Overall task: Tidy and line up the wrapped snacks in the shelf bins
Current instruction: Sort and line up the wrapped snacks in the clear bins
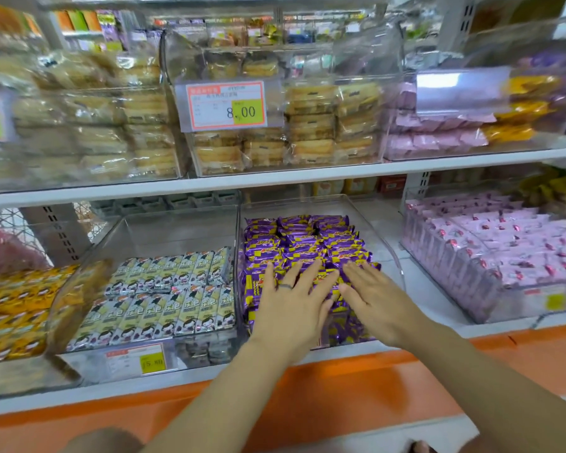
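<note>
Two hands, left hand (291,300) & right hand (374,297), fingers spread flat on purple snacks (307,243) in clear bin (386,243); I'd guess light, slippery wrappers; push edges.

The purple and yellow wrapped snacks (307,243) lie in a clear bin (294,200) on the lower shelf. At the back they lie flat in neat rows, packed close together. At the front they look less tidy. In the next bin to the left, pale green snacks (177,289) with a cartoon face lie in two rows. Pink snacks (504,240) fill the right bin.
</note>
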The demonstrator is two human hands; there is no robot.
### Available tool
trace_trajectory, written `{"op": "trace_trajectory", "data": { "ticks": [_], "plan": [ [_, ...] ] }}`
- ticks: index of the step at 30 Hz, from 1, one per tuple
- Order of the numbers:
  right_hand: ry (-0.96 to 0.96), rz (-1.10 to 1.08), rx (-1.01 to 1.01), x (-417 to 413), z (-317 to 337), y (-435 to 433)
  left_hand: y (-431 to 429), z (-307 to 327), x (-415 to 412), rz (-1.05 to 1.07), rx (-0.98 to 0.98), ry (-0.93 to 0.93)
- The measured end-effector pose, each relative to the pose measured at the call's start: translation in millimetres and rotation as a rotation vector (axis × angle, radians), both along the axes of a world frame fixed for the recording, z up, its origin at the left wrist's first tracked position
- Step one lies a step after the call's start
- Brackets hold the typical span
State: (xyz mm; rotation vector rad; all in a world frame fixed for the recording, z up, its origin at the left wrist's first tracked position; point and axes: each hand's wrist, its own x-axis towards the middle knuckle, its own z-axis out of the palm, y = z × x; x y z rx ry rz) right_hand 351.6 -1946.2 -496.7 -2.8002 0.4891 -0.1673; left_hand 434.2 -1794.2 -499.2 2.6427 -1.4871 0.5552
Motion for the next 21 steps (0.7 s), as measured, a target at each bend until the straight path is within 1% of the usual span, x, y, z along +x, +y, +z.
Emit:
{"op": "trace_trajectory", "data": {
  "ticks": [2,5,7,8,10,12,14,16,19,21],
  "plan": [
    [-0.002,-0.006,0.009,0.7,4.1,-0.7,-2.5,0.9,5.1,0.011,-0.001,0.013],
    [0.049,-0.006,-0.083,-3.2,13.0,2.0,-2.8,0.1,7.9,0.011,0.003,0.019],
    [0.09,-0.002,-0.048,-3.5,23.5,1.6,-1.2,0.9,7.2,0.003,0.012,0.031],
    [0.072,0.002,-0.017,-0.3,27.4,-0.4,-0.4,2.0,6.8,-0.001,0.011,0.034],
    [-0.026,0.025,0.0,10.5,31.3,-3.4,0.3,4.9,6.0,-0.006,-0.002,0.022],
    [-0.037,0.029,0.05,22.1,27.8,-5.4,1.6,6.8,4.5,-0.009,-0.021,0.012],
    [0.035,0.006,0.098,29.0,19.5,-6.4,2.3,6.2,4.3,-0.01,-0.024,-0.002],
    [0.109,-0.024,0.067,30.9,12.4,-7.1,4.6,3.3,5.5,-0.011,-0.01,-0.01],
    [0.152,-0.026,0.011,26.8,15.7,-6.6,7.2,1.0,8.2,-0.022,-0.013,-0.002],
    [0.143,0.001,0.052,22.2,23.0,-6.5,8.5,2.7,7.5,-0.02,-0.008,0.004]
  ]
}}
